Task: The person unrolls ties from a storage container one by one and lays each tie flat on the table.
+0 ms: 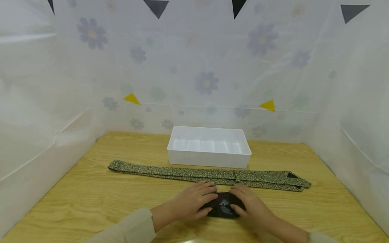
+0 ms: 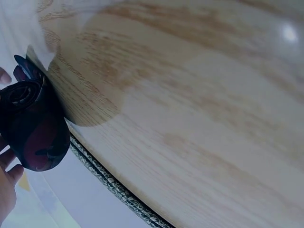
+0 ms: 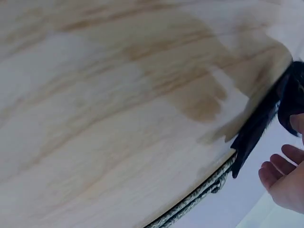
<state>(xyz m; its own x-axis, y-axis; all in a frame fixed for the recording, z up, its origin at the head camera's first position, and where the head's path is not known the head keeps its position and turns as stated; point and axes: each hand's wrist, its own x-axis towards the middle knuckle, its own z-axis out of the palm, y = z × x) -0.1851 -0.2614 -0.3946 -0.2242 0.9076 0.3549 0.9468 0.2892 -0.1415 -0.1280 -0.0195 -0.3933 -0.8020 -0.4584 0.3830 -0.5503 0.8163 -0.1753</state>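
A rolled black necktie (image 1: 223, 204), glossy with a small pale motif, lies on the near middle of the table between my hands. Its spiral end shows in the left wrist view, where the roll (image 2: 38, 128) has a dark red pattern. My left hand (image 1: 192, 200) holds the left end, fingers over the far side and thumb at the near side. At the right end, my right hand (image 1: 253, 207) grips it likewise. In the right wrist view a pointed tail (image 3: 249, 137) hangs loose from the roll, and the right thumb overlaps the dark fabric.
Behind the hands, a green-patterned necktie (image 1: 264, 176) lies folded lengthwise across the wooden table (image 1: 100, 199). Farther back stands a white box (image 1: 209, 159) with an open top. Pale flowered sheeting (image 1: 182, 67) encloses the back and sides.
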